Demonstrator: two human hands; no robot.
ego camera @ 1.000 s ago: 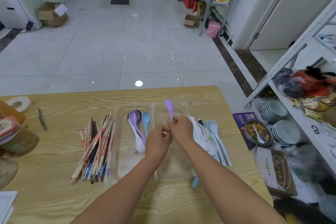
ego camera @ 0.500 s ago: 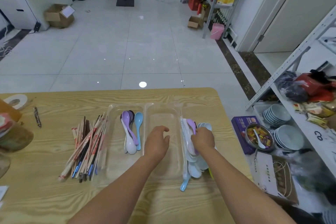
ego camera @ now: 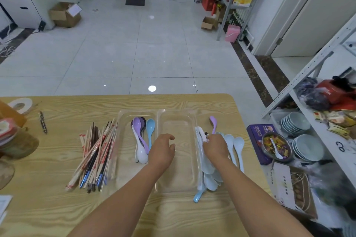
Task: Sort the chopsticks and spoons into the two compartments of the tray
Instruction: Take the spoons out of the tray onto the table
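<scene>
As the sorting turns to spoons, the right hand [ego camera: 215,147] curls into the spoon pile [ego camera: 234,146] just right of the tray [ego camera: 195,159], apparently pinching the handle of a purple spoon [ego camera: 212,121] that rises beyond its knuckles. The left hand [ego camera: 162,149] hovers over the right compartment, loosely curled and holding nothing. Several spoons [ego camera: 141,140] lie in the left compartment, and the chopsticks [ego camera: 96,154] wait on the table [ego camera: 57,208] beside it. The next move likely calls for lifting that spoon free and across to the left compartment.
</scene>
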